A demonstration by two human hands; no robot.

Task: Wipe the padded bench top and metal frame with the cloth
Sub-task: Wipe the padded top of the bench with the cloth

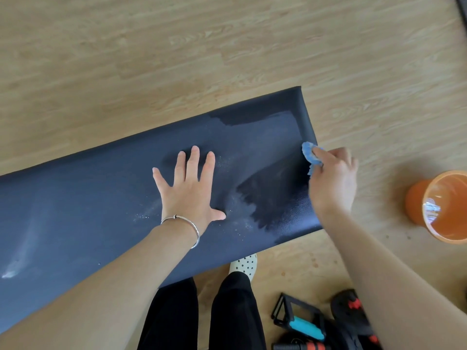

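1. While the left hand lies flat near the middle of the padded worktop, the cloth is at the right end of this worktop, touching its rounded end edge. The right hand holds it there, and the two hands are well apart.
2. The cloth is small, blue and crumpled, with a fuzzy surface.
3. The worktop is long and dark navy, and its cover is pebbled like leather. One darker patch lies just beside the right hand and another at the far edge. The rest of the surface carries a pale haze and white specks.
4. The left hand is palm down with the fingers straight and spread and the thumb out to the side. It grasps nothing. A thin silver bracelet circles the wrist.
5. The right hand curls its fingers round the cloth and pinches it, and the wrist is bent. This hand is a little blurred.
6. On the light wooden floor, an orange cup is to the right of the worktop.
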